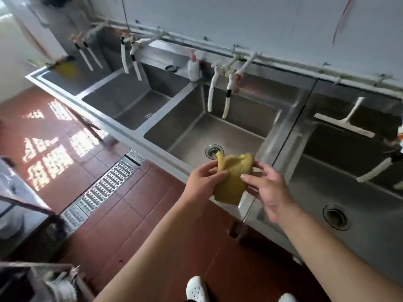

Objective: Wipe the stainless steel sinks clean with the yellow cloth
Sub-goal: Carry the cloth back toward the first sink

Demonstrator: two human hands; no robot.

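A folded yellow cloth (232,177) hangs in the air over the front rim of a stainless steel sink (270,125), close to its round drain (213,151). My left hand (205,182) pinches the cloth's left edge. My right hand (267,188) touches its right side with thumb and fingertips, fingers spread. More steel basins run along the wall: one to the right (357,205) with its own drain (335,216), and others to the left (130,105).
White taps (226,101) hang over the basin. A white soap bottle (193,68) stands on the ledge behind. A white squeegee (346,123) lies in the right basin. A yellow object (67,69) sits in the far-left basin. A metal floor grate (106,184) crosses the red tiles.
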